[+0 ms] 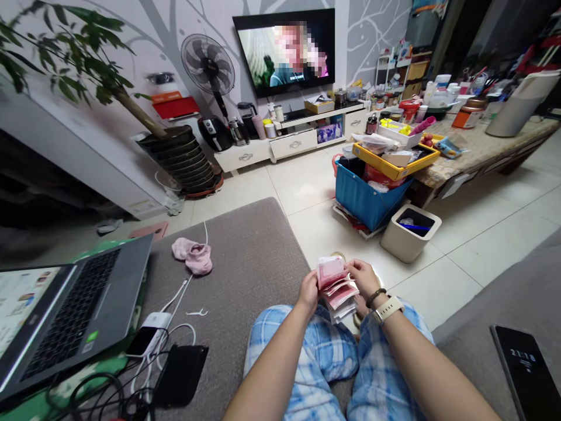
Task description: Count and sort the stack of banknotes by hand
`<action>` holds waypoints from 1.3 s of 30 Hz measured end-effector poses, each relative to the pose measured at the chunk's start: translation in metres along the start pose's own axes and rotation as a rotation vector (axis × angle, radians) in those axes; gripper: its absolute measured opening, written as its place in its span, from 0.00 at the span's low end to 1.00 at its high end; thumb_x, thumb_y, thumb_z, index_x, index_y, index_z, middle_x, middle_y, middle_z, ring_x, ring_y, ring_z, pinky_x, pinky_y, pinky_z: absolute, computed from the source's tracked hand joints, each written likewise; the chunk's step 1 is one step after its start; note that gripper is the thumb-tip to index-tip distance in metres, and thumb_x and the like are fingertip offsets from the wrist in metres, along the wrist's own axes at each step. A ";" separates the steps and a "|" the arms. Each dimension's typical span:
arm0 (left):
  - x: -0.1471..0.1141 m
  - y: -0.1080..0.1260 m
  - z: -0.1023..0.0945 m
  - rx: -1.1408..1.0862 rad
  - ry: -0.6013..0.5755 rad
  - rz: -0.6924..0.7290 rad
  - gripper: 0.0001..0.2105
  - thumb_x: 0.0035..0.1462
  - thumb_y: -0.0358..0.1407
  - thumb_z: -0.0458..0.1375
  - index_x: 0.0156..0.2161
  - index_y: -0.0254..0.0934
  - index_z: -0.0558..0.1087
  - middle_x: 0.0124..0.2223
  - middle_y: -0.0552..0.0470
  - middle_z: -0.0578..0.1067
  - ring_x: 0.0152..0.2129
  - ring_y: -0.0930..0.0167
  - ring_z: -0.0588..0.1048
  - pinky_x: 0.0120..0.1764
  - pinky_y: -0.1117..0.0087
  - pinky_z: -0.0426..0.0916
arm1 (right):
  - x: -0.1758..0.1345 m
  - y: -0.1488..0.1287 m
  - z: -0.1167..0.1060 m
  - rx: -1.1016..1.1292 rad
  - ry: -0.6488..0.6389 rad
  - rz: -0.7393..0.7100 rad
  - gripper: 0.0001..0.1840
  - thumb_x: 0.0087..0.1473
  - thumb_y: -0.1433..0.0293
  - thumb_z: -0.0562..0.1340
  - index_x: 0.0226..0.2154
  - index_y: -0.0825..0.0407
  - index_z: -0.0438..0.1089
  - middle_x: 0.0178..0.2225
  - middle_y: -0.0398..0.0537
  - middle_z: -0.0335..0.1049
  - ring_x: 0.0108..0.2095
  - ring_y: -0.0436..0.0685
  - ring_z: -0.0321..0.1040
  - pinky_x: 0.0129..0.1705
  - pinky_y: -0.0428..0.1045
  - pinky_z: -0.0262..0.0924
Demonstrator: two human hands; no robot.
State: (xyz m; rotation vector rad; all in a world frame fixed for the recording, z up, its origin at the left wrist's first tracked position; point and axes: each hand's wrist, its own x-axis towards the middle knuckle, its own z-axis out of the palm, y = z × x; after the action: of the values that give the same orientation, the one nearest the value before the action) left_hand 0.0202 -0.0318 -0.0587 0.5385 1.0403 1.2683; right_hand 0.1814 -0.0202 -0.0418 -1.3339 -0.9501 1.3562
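A fanned stack of pinkish-red banknotes point(335, 286) is held above my lap, over blue plaid trousers point(307, 345). My left hand point(309, 290) is closed on the left edge of the stack. At the upper right edge, the fingers of my right hand point(364, 278) pinch the notes. The lower notes hang loose and spread apart, some showing a whitish side. A watch with a pale strap point(388, 308) and a dark bracelet are on my right wrist. My fingertips are partly hidden by the notes.
An open laptop point(79, 304), cables, a black phone point(180, 374) and pink socks point(193, 255) lie on the grey sofa at left. Another phone point(526, 368) lies at right. Ahead stand a beige bin point(409, 240), a blue crate point(370, 196) and a crowded table point(464, 158).
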 end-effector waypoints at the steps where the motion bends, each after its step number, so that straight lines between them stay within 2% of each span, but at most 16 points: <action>1: 0.000 0.000 0.000 -0.005 0.004 -0.001 0.13 0.38 0.38 0.69 0.30 0.31 0.81 0.29 0.48 0.81 0.28 0.66 0.77 0.38 0.67 0.70 | 0.001 0.000 0.001 0.020 -0.007 0.003 0.18 0.41 0.53 0.67 0.22 0.51 0.68 0.19 0.41 0.65 0.22 0.51 0.58 0.27 0.47 0.53; 5: 0.000 0.002 0.001 -0.041 0.027 -0.017 0.12 0.38 0.37 0.67 0.31 0.32 0.80 0.29 0.48 0.82 0.29 0.65 0.79 0.39 0.66 0.72 | 0.003 0.002 0.004 0.086 -0.057 0.024 0.22 0.44 0.48 0.61 0.29 0.50 0.70 0.22 0.43 0.68 0.21 0.52 0.60 0.26 0.48 0.54; 8: -0.004 0.008 0.003 -0.072 0.018 -0.051 0.11 0.41 0.34 0.64 0.33 0.31 0.80 0.31 0.46 0.82 0.30 0.62 0.81 0.41 0.62 0.74 | 0.004 0.005 0.003 0.085 -0.106 0.035 0.18 0.43 0.55 0.62 0.32 0.51 0.73 0.24 0.44 0.70 0.21 0.52 0.59 0.25 0.48 0.52; 11: -0.008 0.015 0.006 -0.132 0.031 -0.132 0.11 0.44 0.31 0.61 0.34 0.30 0.80 0.34 0.42 0.83 0.33 0.60 0.82 0.43 0.60 0.75 | 0.005 0.007 0.002 0.063 -0.161 0.014 0.14 0.37 0.65 0.63 0.31 0.51 0.75 0.27 0.45 0.73 0.26 0.54 0.64 0.29 0.48 0.56; 15: -0.013 0.022 0.012 -0.193 0.042 -0.225 0.11 0.51 0.31 0.57 0.35 0.28 0.80 0.37 0.39 0.83 0.35 0.60 0.82 0.45 0.59 0.75 | 0.004 0.007 0.003 0.038 -0.265 -0.030 0.17 0.33 0.71 0.63 0.32 0.52 0.76 0.31 0.47 0.76 0.35 0.58 0.70 0.40 0.52 0.63; 19: -0.016 0.028 0.016 -0.279 -0.032 -0.297 0.15 0.58 0.33 0.54 0.42 0.26 0.80 0.41 0.37 0.83 0.38 0.58 0.82 0.48 0.57 0.75 | 0.000 0.007 0.004 -0.005 -0.324 -0.079 0.21 0.31 0.75 0.65 0.35 0.52 0.78 0.35 0.46 0.78 0.36 0.57 0.68 0.47 0.54 0.63; 22: -0.016 0.031 0.012 -0.322 -0.069 -0.335 0.18 0.64 0.38 0.52 0.48 0.26 0.78 0.42 0.36 0.83 0.38 0.58 0.82 0.45 0.58 0.76 | -0.001 0.009 0.006 -0.037 -0.344 -0.140 0.19 0.36 0.72 0.67 0.37 0.51 0.78 0.36 0.46 0.78 0.37 0.57 0.69 0.50 0.55 0.63; 24: -0.017 0.032 0.007 -0.324 -0.075 -0.317 0.21 0.66 0.44 0.52 0.52 0.29 0.76 0.41 0.39 0.83 0.35 0.61 0.82 0.39 0.61 0.76 | 0.000 0.011 0.007 -0.009 -0.349 -0.161 0.18 0.40 0.65 0.70 0.37 0.51 0.78 0.37 0.48 0.79 0.40 0.60 0.71 0.51 0.57 0.64; 26: -0.018 0.031 0.002 -0.290 -0.101 -0.299 0.24 0.67 0.50 0.52 0.54 0.31 0.74 0.39 0.41 0.82 0.33 0.63 0.81 0.34 0.64 0.76 | 0.000 0.013 0.009 0.031 -0.324 -0.157 0.21 0.42 0.57 0.71 0.37 0.52 0.78 0.38 0.50 0.79 0.43 0.63 0.72 0.51 0.58 0.65; 29: -0.023 0.029 -0.002 -0.222 -0.241 -0.294 0.28 0.65 0.54 0.54 0.55 0.31 0.73 0.42 0.39 0.81 0.35 0.63 0.81 0.34 0.65 0.76 | -0.001 0.016 0.011 0.038 -0.235 -0.149 0.27 0.44 0.50 0.70 0.39 0.52 0.76 0.40 0.53 0.79 0.44 0.65 0.73 0.51 0.60 0.66; 32: -0.034 0.026 0.000 -0.143 -0.353 -0.281 0.25 0.61 0.49 0.62 0.56 0.33 0.73 0.48 0.37 0.80 0.38 0.61 0.81 0.35 0.64 0.77 | -0.007 0.019 0.013 0.046 -0.172 -0.142 0.31 0.45 0.48 0.70 0.43 0.53 0.74 0.43 0.55 0.79 0.45 0.65 0.73 0.51 0.60 0.66; 35: -0.050 0.027 0.001 -0.080 -0.360 -0.258 0.22 0.56 0.38 0.67 0.55 0.38 0.73 0.50 0.42 0.80 0.39 0.63 0.81 0.37 0.64 0.77 | -0.023 0.017 0.017 0.070 -0.143 -0.144 0.32 0.46 0.47 0.68 0.46 0.53 0.73 0.44 0.56 0.79 0.45 0.65 0.74 0.51 0.60 0.67; 39: -0.077 0.028 -0.005 -0.092 -0.333 -0.290 0.17 0.56 0.32 0.66 0.51 0.36 0.75 0.42 0.43 0.82 0.36 0.64 0.81 0.38 0.64 0.77 | -0.059 0.006 0.023 0.173 -0.233 -0.137 0.29 0.46 0.50 0.70 0.45 0.51 0.75 0.47 0.54 0.79 0.48 0.66 0.75 0.56 0.61 0.66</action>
State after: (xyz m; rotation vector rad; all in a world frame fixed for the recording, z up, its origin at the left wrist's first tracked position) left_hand 0.0051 -0.0979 -0.0130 0.4889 0.7454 0.9274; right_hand 0.1538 -0.0761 -0.0322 -0.9779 -1.0345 1.4729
